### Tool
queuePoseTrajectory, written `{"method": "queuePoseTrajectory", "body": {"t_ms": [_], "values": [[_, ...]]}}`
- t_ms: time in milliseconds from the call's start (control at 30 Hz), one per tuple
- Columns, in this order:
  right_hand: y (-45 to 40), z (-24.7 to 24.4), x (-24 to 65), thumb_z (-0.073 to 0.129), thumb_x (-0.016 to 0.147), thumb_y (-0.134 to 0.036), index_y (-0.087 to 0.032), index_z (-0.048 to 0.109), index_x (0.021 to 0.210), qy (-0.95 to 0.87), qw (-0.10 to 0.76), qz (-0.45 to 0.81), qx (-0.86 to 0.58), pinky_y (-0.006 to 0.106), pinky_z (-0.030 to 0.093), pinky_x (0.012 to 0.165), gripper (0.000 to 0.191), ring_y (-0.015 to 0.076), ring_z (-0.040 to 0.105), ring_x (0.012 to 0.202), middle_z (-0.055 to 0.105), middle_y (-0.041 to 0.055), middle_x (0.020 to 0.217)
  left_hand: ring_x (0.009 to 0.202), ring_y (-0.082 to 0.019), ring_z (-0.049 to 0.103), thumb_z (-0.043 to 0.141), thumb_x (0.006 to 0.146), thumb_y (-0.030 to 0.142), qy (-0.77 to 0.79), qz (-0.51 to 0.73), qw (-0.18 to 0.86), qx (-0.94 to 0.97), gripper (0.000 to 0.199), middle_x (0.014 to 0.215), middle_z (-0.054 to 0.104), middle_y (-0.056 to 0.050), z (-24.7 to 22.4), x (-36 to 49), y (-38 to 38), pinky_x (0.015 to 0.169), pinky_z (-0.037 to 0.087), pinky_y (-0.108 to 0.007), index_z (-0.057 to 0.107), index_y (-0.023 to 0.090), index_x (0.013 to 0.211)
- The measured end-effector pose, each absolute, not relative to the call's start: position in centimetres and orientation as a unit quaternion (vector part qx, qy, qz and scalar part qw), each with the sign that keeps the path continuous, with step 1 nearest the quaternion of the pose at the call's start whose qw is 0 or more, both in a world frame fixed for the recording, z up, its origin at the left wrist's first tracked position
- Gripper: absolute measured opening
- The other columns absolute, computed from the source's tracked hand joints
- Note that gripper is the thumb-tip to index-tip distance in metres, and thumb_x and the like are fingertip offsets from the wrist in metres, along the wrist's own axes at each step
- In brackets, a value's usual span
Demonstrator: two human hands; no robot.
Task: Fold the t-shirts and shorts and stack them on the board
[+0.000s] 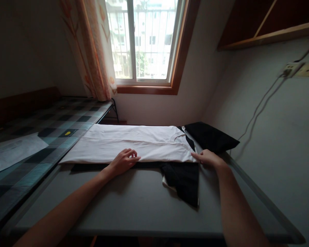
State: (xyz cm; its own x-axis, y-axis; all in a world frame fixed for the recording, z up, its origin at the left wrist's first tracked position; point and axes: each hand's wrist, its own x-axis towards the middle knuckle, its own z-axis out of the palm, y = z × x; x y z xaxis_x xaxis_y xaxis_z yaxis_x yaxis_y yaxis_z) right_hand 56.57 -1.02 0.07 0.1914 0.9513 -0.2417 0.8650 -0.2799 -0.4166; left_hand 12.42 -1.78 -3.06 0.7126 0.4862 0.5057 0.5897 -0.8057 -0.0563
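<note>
A white T-shirt [149,135] lies lengthwise in a long strip on the grey table, its neckline end to the right. Black cloth shows beneath it: one black sleeve-like piece [186,181] spreads toward me, and another black piece [209,135] sticks out at the far right. At the near edge of the white cloth, my left hand [125,161] has its fingers curled, thumb and forefinger pinching the edge. My right hand [208,158] grips the near right corner by the neckline between thumb and forefinger.
The grey table [134,206] meets the wall on the right. To the left stands a bed with a checked mattress [74,118], a white paper sheet [20,151] on it. Behind are a window [146,44] and a curtain [95,51]. A cable [262,99] hangs from a wall socket.
</note>
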Motion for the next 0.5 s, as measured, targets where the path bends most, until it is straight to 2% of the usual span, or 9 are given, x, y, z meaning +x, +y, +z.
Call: {"method": "queuePoseTrajectory", "body": {"t_ms": [133,233,367,500], "values": [[-0.6,0.0,56.6,0.06,0.076,-0.064,-0.016,0.058,0.055,-0.561,0.143,0.276,-0.767,0.026,0.041,0.051,0.052,0.0172,0.056,0.052,0.057,0.0062,0.051,0.081,-0.013,0.054,0.057,0.088,0.015,-0.29,-0.246,0.102,-0.919,0.025,0.092,0.063,-0.003,-3.1,12.3,-1.7,0.078,0.045,-0.028,0.07,0.027,0.105],[-0.5,0.5,56.0,0.059,0.08,-0.06,-0.016,0.057,0.061,-0.531,0.177,0.324,-0.763,0.024,0.041,0.049,0.049,0.0136,0.053,0.05,0.055,0.004,0.053,0.081,-0.013,0.054,0.056,0.089,0.015,-0.29,-0.247,0.095,-0.92,0.025,0.092,0.063,-0.003,-3.0,12.3,-1.7,0.078,0.045,-0.028,0.07,0.027,0.106],[-1.1,1.5,54.8,0.061,0.083,-0.051,-0.014,0.06,0.091,-0.511,0.188,0.346,-0.764,0.023,0.044,0.049,0.038,0.0132,0.056,0.054,0.061,0.0047,0.068,0.081,-0.013,0.055,0.056,0.089,0.017,-0.295,-0.239,0.082,-0.921,0.024,0.093,0.063,-0.004,-2.8,12.4,-1.8,0.078,0.046,-0.028,0.07,0.027,0.106],[-1.2,1.4,53.9,0.065,0.08,-0.043,-0.014,0.051,0.121,-0.514,0.212,0.304,-0.774,0.027,0.05,0.058,0.052,0.0178,0.062,0.07,0.066,0.0117,0.096,0.083,-0.014,0.056,0.055,0.09,0.018,-0.297,-0.231,0.08,-0.923,0.026,0.095,0.063,-0.004,-2.7,12.4,-1.8,0.078,0.047,-0.028,0.068,0.026,0.11]]}}
